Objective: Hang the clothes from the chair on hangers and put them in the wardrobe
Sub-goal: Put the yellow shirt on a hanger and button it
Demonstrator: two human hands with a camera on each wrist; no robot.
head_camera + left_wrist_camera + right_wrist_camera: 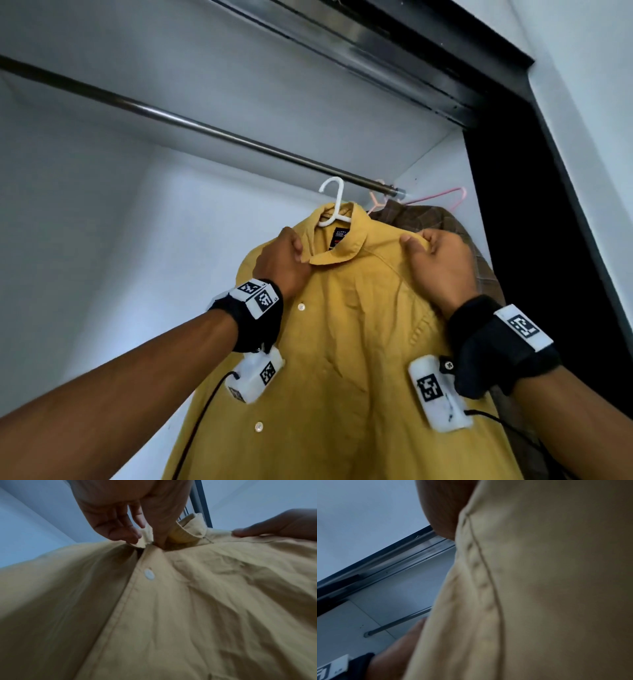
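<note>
Hands [284, 263] [435, 263] gripping yellow shirt [352, 342]

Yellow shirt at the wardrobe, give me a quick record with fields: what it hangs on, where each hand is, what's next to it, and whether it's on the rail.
garment: yellow shirt, buttoned, on a white hanger
left hand: pinches the collar at the placket
right hand: grips the shoulder fabric
rail: dark metal rod across the wardrobe
hook on rail: cannot tell; it sits right at the rod
neighbour: brown plaid garment on a pink hanger, to the right, behind the shirt
</note>
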